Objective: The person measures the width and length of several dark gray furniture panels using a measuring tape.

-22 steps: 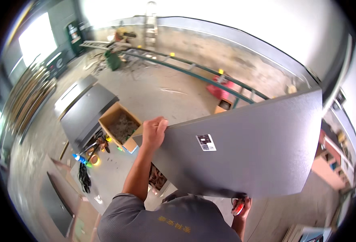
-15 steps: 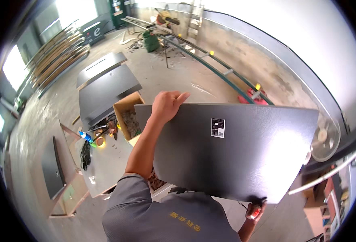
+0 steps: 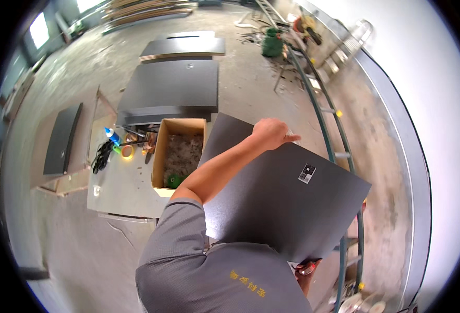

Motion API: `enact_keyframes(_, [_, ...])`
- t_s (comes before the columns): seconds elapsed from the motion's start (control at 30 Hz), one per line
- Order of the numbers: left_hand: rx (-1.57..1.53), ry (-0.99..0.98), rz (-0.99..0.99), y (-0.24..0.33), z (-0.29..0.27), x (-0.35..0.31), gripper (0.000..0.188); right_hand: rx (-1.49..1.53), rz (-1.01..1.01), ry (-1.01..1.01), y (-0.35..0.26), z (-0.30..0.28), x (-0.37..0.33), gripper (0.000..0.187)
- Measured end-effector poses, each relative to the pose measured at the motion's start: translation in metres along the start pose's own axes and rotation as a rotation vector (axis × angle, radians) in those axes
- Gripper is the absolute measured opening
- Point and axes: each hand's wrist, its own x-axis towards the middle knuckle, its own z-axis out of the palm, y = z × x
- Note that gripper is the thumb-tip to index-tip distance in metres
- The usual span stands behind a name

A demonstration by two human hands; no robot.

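I carry a large dark grey panel with a small white sticker near its upper right part. My left hand grips the panel's far top edge, arm stretched out over its face. My right hand holds the near bottom edge; only a reddish bit of it shows under the panel. The panel lies tilted in front of my chest, with its left corner over a cardboard box.
The open box holds scraps and stands on a low board table beside a tape roll and a blue bottle. More dark panels lie on the concrete floor beyond. A green metal rail frame runs along the white wall at right.
The panel has swung down from a raised, upright hold to a flatter tilt in front of me. My view has turned toward the box and the floor panels. Both hands kept their grip.
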Motion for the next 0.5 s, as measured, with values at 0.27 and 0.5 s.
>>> enact_keyframes(0.27, [0.017,0.080,-0.222,-0.137,0.022,0.078,0.060,-0.033,0.386,-0.023,-0.065,0.059,0.264,0.067])
enact_keyframes(0.5, [0.115,0.031,-0.682,-0.222,-0.017,0.125,0.063,-0.210,0.504,-0.034,-0.104,0.274,0.464,0.052])
